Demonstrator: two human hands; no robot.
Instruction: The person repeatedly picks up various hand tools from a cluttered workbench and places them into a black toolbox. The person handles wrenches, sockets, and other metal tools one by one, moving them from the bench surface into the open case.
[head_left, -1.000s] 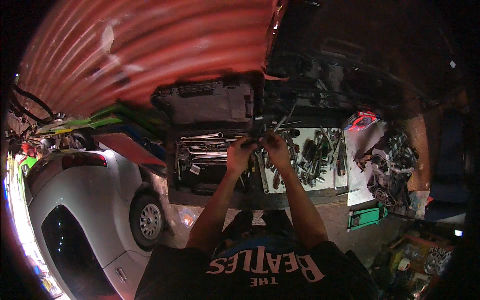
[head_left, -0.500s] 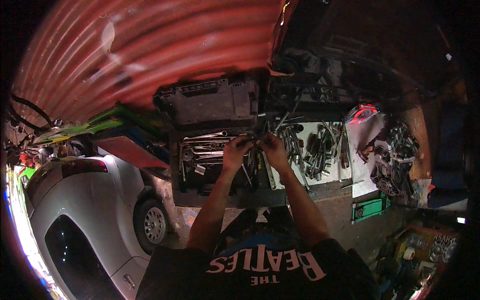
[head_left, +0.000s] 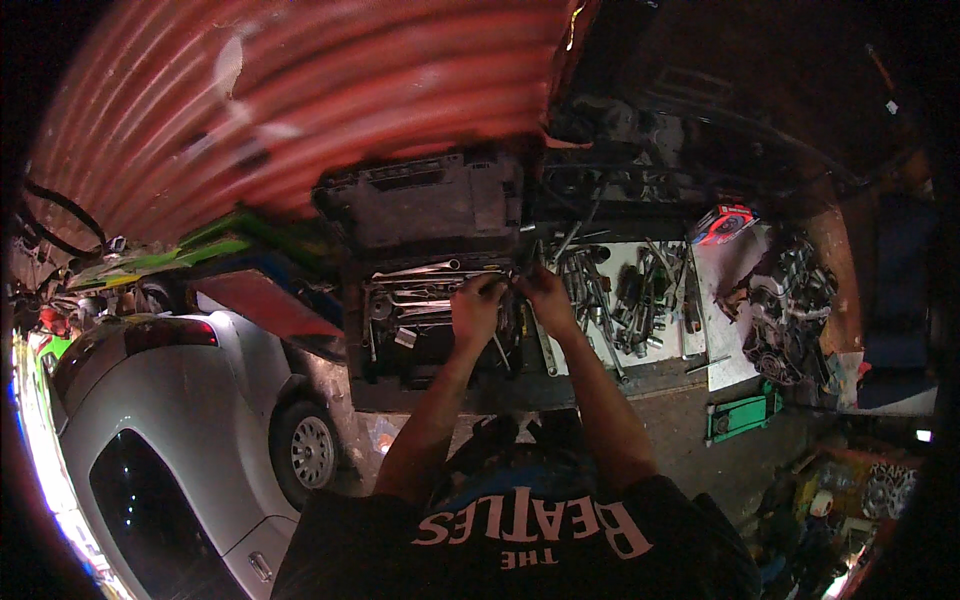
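Observation:
Close together over the right side of a black open toolbox (head_left: 420,215), my two hands meet at the fingertips. My left hand (head_left: 476,308) is closed in a pinch, its fingers curled inward. My right hand (head_left: 546,297) is likewise pinched, just to the right of it. Whatever lies between the fingers is too dark and small to make out. Left of my left hand, several silver wrenches (head_left: 415,302) lie in the toolbox. Beside my right hand, sockets and other hand tools (head_left: 640,300) are spread on a white sheet (head_left: 722,372).
A red and blue box (head_left: 724,225) stands behind the tools. Greasy metal engine parts (head_left: 790,310) are heaped at the right. On the floor sits a green jack (head_left: 742,418). A silver car (head_left: 180,400) is at the left; a red corrugated wall (head_left: 330,90) rises behind.
My hands stay together over the toolbox, with only slight finger movement. The whole view has shifted slightly.

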